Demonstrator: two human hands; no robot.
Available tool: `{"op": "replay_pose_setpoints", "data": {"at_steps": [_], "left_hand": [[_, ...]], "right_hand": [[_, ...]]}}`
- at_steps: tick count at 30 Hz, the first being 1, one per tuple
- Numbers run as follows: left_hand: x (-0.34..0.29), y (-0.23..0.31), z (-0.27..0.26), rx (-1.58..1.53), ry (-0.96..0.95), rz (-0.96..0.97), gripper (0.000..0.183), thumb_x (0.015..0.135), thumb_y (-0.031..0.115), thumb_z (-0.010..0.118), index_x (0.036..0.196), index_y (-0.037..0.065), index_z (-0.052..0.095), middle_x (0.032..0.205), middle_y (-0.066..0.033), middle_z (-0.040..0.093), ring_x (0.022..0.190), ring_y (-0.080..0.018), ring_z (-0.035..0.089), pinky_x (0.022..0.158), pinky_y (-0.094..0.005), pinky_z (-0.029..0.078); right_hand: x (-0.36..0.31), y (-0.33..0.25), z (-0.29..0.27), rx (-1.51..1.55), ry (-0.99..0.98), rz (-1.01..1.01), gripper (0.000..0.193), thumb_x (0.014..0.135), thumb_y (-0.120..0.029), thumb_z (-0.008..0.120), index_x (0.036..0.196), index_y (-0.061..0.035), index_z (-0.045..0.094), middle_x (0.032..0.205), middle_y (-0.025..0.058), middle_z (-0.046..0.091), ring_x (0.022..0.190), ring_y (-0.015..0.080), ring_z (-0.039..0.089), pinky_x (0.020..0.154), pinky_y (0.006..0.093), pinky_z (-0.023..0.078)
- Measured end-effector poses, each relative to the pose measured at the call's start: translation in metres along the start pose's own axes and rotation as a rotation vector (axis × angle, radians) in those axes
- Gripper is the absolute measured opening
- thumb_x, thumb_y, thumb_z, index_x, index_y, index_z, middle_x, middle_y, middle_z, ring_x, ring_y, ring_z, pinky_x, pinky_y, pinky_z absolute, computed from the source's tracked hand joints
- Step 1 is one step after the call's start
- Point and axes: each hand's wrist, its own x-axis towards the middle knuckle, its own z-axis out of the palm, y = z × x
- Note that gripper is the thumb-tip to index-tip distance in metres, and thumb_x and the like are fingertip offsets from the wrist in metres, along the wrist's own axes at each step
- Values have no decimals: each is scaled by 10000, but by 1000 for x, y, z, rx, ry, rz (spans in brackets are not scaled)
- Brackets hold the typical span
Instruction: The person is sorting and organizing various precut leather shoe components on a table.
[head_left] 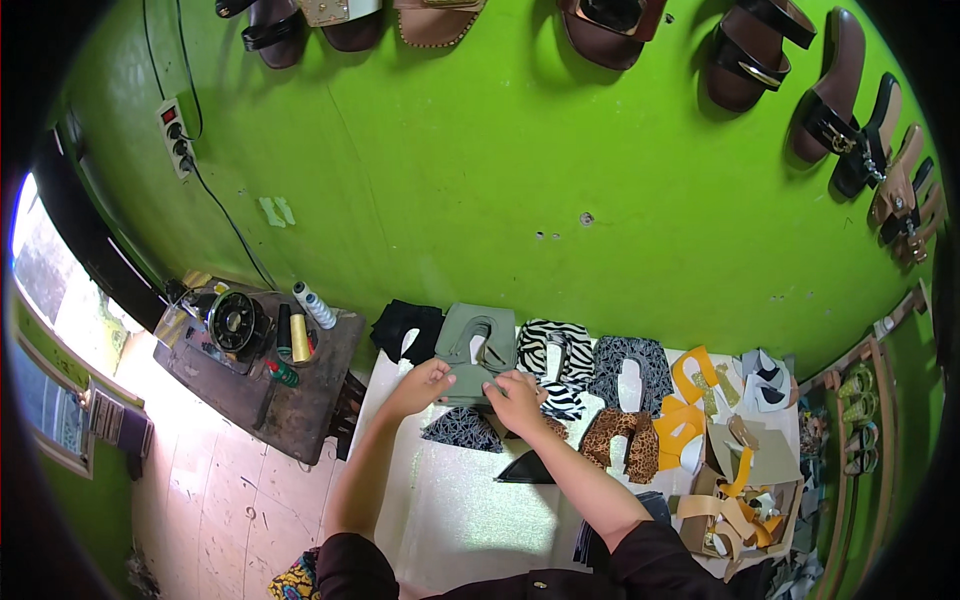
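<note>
My left hand point(424, 387) and my right hand point(516, 400) pinch the two sides of a grey-green sandal upper piece point(467, 387) above the table's far side. Just beyond it lies a stack of matching grey-green cut pieces point(456, 332) with a curved opening. Black pieces point(398, 322) rest to the left of that stack, zebra-print pieces point(575, 345) to its right. A dark patterned piece point(461, 430) lies below my left hand. Near my right forearm are leopard-print pieces point(642, 450) and a black piece point(528, 469).
The white table point(420, 510) also bears grey patterned pieces point(655, 372), yellow pieces point(680, 425) and a box of scraps point(790, 510). At left stands a sewing machine point(236, 320) with thread cones point(318, 310). Sandals point(735, 75) hang on the green wall point(400, 170).
</note>
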Motion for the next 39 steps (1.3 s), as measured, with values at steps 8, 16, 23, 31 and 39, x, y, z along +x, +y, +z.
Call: {"op": "replay_pose_setpoints", "data": {"at_steps": [8, 16, 23, 31, 39], "left_hand": [[7, -10, 13, 655, 238, 8, 324, 788, 321, 673, 868, 19, 590, 687, -93, 574, 634, -205, 566, 597, -320, 456], [7, -22, 19, 886, 424, 221, 422, 712, 277, 728, 1020, 41, 563, 916, -102, 596, 840, -244, 582, 743, -333, 460], [8, -18, 20, 880, -46, 375, 733, 656, 218, 758, 1278, 31, 418, 1207, -179, 513, 1134, -320, 488, 976, -357, 385], [14, -23, 20, 912, -104, 194, 777, 659, 264, 763, 1304, 30, 399, 1317, -175, 443, 1182, -319, 455, 978, -361, 385], [-2, -7, 24, 1002, -34, 391, 910, 581, 291, 805, 1333, 28, 366, 1358, -227, 368, 1249, -351, 373, 1039, -381, 312]], "right_hand": [[-1, 18, 3, -318, -17, 9, 259, 771, -337, 635, 698, -88, 636, 881, 41, 519, 965, 232, 426, 823, 480, 243], [3, 12, 1, -370, -15, -9, 509, 699, -365, 701, 1112, -120, 531, 1081, 57, 503, 1057, 258, 426, 871, 500, 250], [15, 6, 6, -434, -306, -145, 798, 617, -377, 768, 1275, -98, 413, 1208, 84, 517, 1158, 230, 451, 948, 581, 217], [22, 10, 11, -480, -420, -56, 701, 669, -311, 738, 1262, -86, 439, 1156, 87, 578, 1094, 232, 533, 975, 586, 212], [-8, -6, -11, -349, -183, -211, 789, 657, -287, 750, 1318, -119, 354, 1303, 153, 434, 1166, 266, 478, 994, 572, 212]]}}
